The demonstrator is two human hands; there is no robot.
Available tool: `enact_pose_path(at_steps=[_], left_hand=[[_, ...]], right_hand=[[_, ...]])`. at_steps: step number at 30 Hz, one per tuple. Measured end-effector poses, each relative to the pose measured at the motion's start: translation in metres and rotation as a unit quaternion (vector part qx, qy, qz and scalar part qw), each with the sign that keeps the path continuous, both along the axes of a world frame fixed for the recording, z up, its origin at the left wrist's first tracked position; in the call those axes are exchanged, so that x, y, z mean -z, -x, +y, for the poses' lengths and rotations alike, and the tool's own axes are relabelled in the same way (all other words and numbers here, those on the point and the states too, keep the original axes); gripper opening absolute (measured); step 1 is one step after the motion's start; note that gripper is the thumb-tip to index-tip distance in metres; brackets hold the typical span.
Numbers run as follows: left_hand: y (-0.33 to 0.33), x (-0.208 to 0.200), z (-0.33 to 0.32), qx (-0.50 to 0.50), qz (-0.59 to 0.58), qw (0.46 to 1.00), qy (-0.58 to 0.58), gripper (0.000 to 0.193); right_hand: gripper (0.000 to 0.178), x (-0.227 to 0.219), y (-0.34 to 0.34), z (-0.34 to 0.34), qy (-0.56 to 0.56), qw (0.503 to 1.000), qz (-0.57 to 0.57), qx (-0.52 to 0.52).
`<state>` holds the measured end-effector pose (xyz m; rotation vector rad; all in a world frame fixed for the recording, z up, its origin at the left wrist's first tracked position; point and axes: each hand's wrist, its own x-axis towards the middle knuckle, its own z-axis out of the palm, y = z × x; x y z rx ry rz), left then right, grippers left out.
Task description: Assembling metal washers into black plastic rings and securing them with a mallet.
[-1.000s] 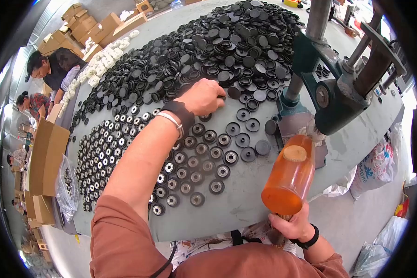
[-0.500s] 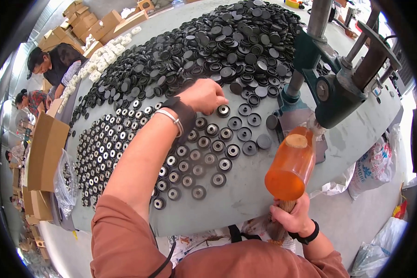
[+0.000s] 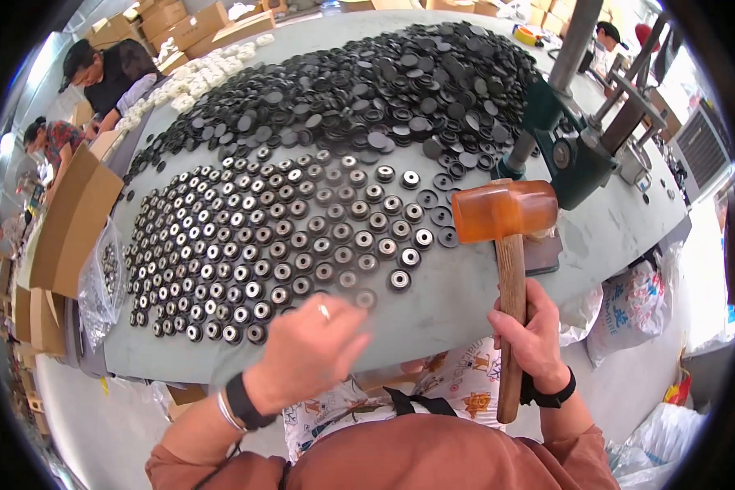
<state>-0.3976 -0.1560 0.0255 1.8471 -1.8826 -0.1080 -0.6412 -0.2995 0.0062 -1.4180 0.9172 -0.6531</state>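
Note:
My right hand (image 3: 535, 336) is closed round the wooden handle of a mallet (image 3: 511, 278) with a translucent orange head. The mallet head is in front of the green press (image 3: 557, 147), hiding part of its base. My left hand (image 3: 312, 349), wearing a ring, is above the table's front edge near my body. Its fingers are smeared by motion, so I cannot see whether anything is in them. Just beyond it, black round parts with metal ring centres (image 3: 279, 251) stand in rows. Several flat black caps (image 3: 441, 216) lie between these rows and the press.
A large heap of loose black caps (image 3: 367, 90) covers the back of the grey table (image 3: 433, 306). White pieces (image 3: 208, 77) are piled at far left. A cardboard box (image 3: 73, 220) and clear plastic bag (image 3: 102, 278) flank the left edge. Other people (image 3: 110, 77) work beyond.
My left hand has drawn back from among the caps toward my body. The mallet has swung from pointing toward me to lying sideways across its handle. The view has shifted too.

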Motion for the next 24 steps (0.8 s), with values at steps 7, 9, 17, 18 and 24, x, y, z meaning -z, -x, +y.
enact_pose_path(at_steps=[7, 9, 17, 18, 24], left_hand=[[-0.012, 0.034, 0.047, -0.021, -0.086, 0.995, 0.049, 0.045], [-0.021, 0.044, 0.053, -0.032, -0.091, 0.995, 0.04, 0.052], [-0.035, 0.069, 0.06, -0.032, -0.12, 0.992, -0.009, 0.065], [-0.035, 0.069, 0.06, -0.042, -0.101, 0.994, 0.005, 0.064], [-0.038, 0.071, 0.061, -0.049, -0.077, 0.996, -0.001, 0.064]], right_hand=[[0.047, -0.05, -0.047, -0.027, 0.184, 0.981, -0.045, -0.034], [0.052, -0.061, -0.063, -0.023, 0.099, 0.984, -0.126, -0.072], [0.066, -0.019, -0.131, -0.09, 0.48, 0.848, 0.208, -0.089], [0.066, -0.018, -0.137, -0.093, 0.464, 0.843, 0.25, -0.107], [0.061, -0.019, -0.18, -0.099, 0.407, 0.826, 0.352, -0.169]])
